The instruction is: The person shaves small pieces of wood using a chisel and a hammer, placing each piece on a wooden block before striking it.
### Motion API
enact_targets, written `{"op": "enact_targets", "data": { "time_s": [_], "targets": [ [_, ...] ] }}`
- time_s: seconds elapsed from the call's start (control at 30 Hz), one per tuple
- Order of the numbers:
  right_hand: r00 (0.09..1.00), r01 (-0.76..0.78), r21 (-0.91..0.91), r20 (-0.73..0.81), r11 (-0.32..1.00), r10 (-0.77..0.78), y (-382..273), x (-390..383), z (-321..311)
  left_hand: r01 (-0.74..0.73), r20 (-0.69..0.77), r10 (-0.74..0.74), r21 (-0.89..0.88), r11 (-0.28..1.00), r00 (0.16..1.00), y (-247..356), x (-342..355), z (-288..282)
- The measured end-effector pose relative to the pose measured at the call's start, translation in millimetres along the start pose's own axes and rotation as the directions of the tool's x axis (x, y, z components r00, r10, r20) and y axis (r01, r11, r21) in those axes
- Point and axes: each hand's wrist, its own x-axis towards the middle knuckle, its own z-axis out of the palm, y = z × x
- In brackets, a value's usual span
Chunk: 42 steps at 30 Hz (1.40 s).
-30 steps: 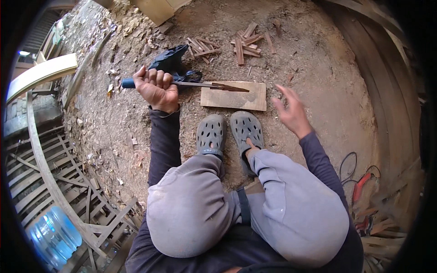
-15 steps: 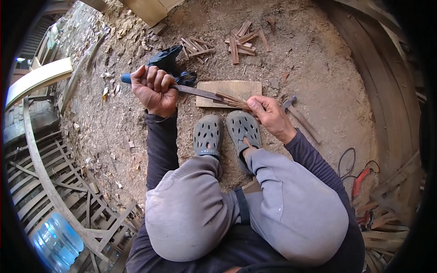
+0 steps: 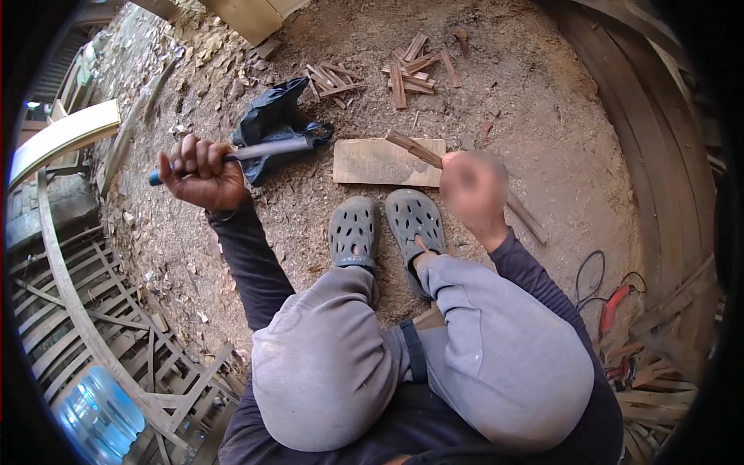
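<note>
My left hand (image 3: 203, 174) is closed in a fist around the blue handle of a chisel (image 3: 271, 149). Its long flat metal blade points right, over a dark plastic bag (image 3: 271, 116) on the ground. My right hand (image 3: 474, 194), smeared in the picture, grips thin reddish-brown wood strips (image 3: 415, 149) that stick out to the upper left. They hang above the right part of a pale wooden board (image 3: 372, 163), which lies on the ground beyond my shoes. A hammer (image 3: 527, 221) lies partly hidden behind my right hand, with its handle showing.
Two loose piles of split wood strips (image 3: 335, 81) and short wood pieces (image 3: 415, 70) lie farther off. A red power tool (image 3: 614, 306) with a black cord is at the right. Left are a curved slatted wooden frame (image 3: 70, 271) and a blue water jug (image 3: 101, 415).
My left hand has drawn the chisel back to the left, away from the wood strips. My right hand has turned and shifted slightly right, and the strips now point up and left.
</note>
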Motion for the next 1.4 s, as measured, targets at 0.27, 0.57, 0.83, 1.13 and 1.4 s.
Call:
{"op": "enact_targets", "data": {
  "time_s": [0.27, 0.57, 0.83, 1.13, 1.4],
  "targets": [
    [0.997, -0.072, 0.184, 0.04, 0.98, 0.065, -1, 5, 12, 0.361, -0.203, -0.453, 0.884, 0.297, 0.868, -128, -56, 57],
    [0.952, 0.282, -0.056, 0.143, 0.958, -0.272, -17, 39, 15, 0.422, -0.219, -0.521, 0.852, 0.309, 0.825, -141, -60, 40],
    [0.956, -0.288, 0.586, 0.135, 0.757, 0.259, 6, 45, 53, 0.357, -0.227, -0.412, 0.894, 0.271, 0.882, -149, -60, 25],
    [0.855, -0.394, 0.846, 0.194, 0.359, 0.481, 14, 75, 15, 0.446, -0.367, -0.336, 0.872, 0.199, 0.867, -127, -61, 20],
    [0.83, -0.512, 0.795, 0.36, 0.326, 0.426, 13, 65, 11, 0.467, -0.352, -0.402, 0.852, 0.237, 0.845, -131, -67, 20]
  ]
}}
